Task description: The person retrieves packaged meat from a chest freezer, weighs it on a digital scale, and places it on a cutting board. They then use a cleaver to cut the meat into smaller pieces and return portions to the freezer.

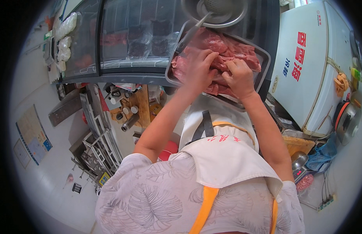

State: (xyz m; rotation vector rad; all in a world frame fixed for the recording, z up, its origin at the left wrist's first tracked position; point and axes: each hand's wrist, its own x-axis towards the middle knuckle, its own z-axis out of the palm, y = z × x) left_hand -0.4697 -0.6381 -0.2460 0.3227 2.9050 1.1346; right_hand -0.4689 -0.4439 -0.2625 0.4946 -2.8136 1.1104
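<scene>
A metal tray [265, 57] heaped with pieces of raw red meat [211, 41] sits before me on the glass-topped display case. Both hands are in the tray, close together over the meat. My left hand [202, 68] bends its fingers onto a piece of meat near the middle. Just to its right, my right hand [240, 77] pinches the same area of meat between thumb and fingers. The fingertips partly hide what they hold. A skimmer [188, 38] with a dark handle lies across the tray's upper left corner, its perforated head in a steel bowl [242, 14].
Packed dark meat [138, 48] shows through the display case [116, 70] to the left. A white chest freezer [304, 64] stands at the right. Below it are a scale [299, 172] and a blue plastic bag [323, 156]. A steel flask [129, 122] stands at lower left.
</scene>
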